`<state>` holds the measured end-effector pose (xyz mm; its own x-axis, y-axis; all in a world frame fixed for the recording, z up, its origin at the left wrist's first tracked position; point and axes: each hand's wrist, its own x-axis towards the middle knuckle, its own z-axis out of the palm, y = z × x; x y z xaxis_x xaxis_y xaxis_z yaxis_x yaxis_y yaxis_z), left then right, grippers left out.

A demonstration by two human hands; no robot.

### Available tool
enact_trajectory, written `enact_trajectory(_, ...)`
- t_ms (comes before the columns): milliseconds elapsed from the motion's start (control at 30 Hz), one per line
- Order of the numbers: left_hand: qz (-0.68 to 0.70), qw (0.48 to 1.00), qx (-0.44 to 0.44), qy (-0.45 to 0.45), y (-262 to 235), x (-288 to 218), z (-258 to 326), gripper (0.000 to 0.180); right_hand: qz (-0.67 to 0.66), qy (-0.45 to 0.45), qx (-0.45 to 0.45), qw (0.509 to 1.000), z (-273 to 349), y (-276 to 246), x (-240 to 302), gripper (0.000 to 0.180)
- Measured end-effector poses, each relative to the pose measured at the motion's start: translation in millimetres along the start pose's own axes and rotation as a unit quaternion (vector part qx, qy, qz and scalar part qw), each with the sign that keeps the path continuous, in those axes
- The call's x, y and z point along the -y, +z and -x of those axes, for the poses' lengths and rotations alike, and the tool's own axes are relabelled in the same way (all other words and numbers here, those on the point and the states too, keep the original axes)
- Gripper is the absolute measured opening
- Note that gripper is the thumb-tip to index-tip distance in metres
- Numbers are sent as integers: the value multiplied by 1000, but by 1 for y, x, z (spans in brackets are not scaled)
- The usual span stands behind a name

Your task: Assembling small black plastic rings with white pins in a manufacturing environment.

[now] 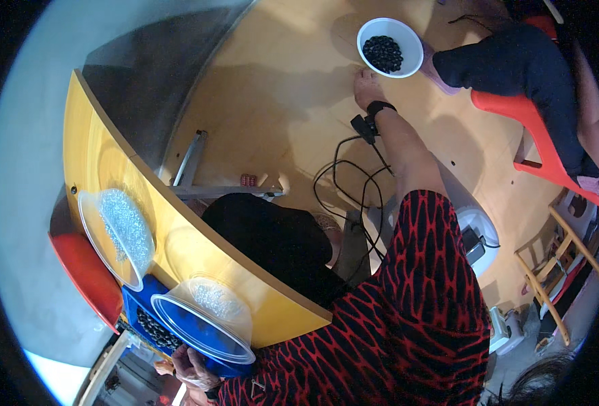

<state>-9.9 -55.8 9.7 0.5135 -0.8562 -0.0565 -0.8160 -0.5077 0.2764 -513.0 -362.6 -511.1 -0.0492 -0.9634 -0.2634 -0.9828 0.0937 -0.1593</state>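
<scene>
My right arm, in a red-and-black patterned sleeve, stretches far out over the floor. My right hand [367, 90], a black strap at its wrist, is curled against the near left side of a white bowl [414, 51] of shiny black beads [382, 55]. Whether its fingers grip the bowl does not show. At the lower left my left hand [192, 371] has bent, bunched fingers at the end of a blue tray [133, 296] of black beads [156, 330]. What they hold is too small to make out. Two clear plastic bowls [86, 210] [245, 318] with glassy beads stand beside the tray.
The bowls rest by a curved yellow tabletop [272, 304]; a red bowl-like thing [86, 274] sits past its edge. Black cable [340, 162] loops below my right wrist. Another person sits on a red stool [526, 115]; a wooden rack [556, 271] stands lower right.
</scene>
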Motion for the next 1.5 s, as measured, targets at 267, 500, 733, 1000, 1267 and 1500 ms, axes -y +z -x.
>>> enact_trajectory(267,27,999,-2,36,4,-6,-1,24,-48,-74,6,996,31,-1,8,19)
enact_trajectory(500,20,1000,-3,-4,3,-20,3,21,-122,-25,8,992,41,17,27,14)
enact_trajectory(733,135,989,3,-52,0,-12,7,23,-172,101,27,980,48,16,48,15)
enact_trajectory(1000,168,985,-38,-12,9,-5,6,21,-551,137,35,823,64,-42,63,23)
enact_trajectory(1267,309,945,-101,41,11,3,14,18,-852,-78,60,514,153,-262,108,19)
enact_trajectory(1500,460,873,-130,95,13,17,14,13,-804,-209,94,549,253,-385,166,21)
